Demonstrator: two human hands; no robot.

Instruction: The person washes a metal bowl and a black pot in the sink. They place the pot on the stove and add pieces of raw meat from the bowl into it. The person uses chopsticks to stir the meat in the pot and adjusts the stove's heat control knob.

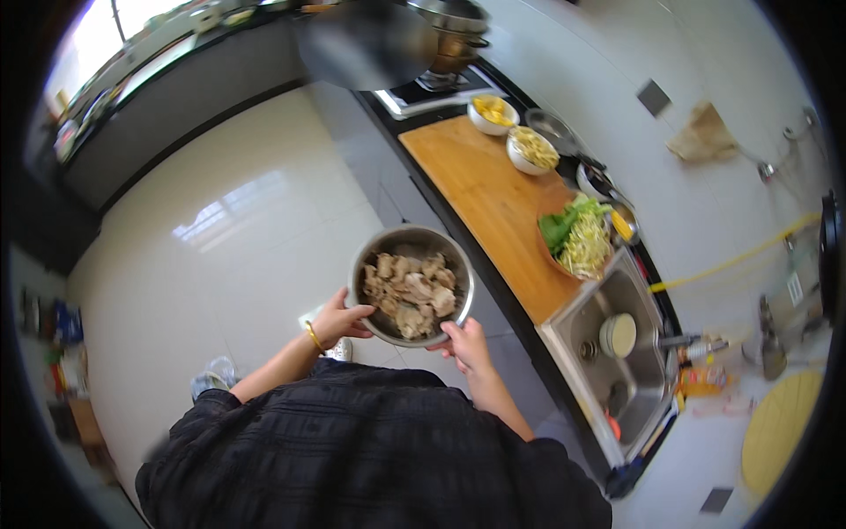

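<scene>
Between my hands is a round stainless steel bowl (464,264), held out in front of my body over the floor, left of the counter. Pieces of pale brown, cooked-looking meat (411,294) lie in it. My left hand (339,319), with a yellow bangle at the wrist, grips the lower left rim, thumb on the edge. On the lower right rim, my right hand (468,345) has its thumb on top and its fingers curled underneath, partly hidden.
Along the right counter lie a wooden cutting board (467,189), a bowl of yellow pieces (493,113), a bowl of pale strips (532,150), a basket of greens and sprouts (582,236) and a sink (577,388). A stove (441,88) stands beyond. A blurred dark round shape (366,46) hangs at the top.
</scene>
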